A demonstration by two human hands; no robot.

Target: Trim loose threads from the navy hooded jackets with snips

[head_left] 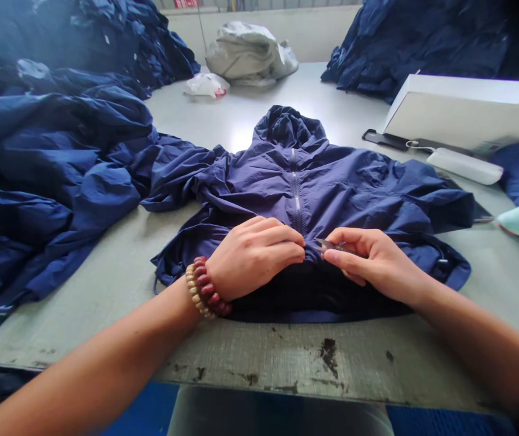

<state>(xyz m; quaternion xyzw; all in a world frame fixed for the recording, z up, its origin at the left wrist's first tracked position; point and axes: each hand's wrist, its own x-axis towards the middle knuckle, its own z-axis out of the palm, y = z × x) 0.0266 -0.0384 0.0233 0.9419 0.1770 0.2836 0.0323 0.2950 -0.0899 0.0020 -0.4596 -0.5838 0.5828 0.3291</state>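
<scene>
A navy hooded jacket [259,175] lies spread on the table, hood away from me, its front zipper [295,188] closed down the middle. My left hand [259,251], with two bead bracelets [203,287] at the wrist, pinches the jacket's cloth near the lower end of the zipper. In my right hand [368,260] is a small pair of dark thread snips [332,245], held between thumb and fingers. Their tips point left at the cloth by my left fingertips. Whether the blades touch a thread is too small to tell.
Navy garments are heaped at the left [59,181], with another pile [432,42] at the back right. A pale bundle [250,51] and a small plastic bag [207,85] sit at the back. On the right are a white box [468,112] and a white device [463,165].
</scene>
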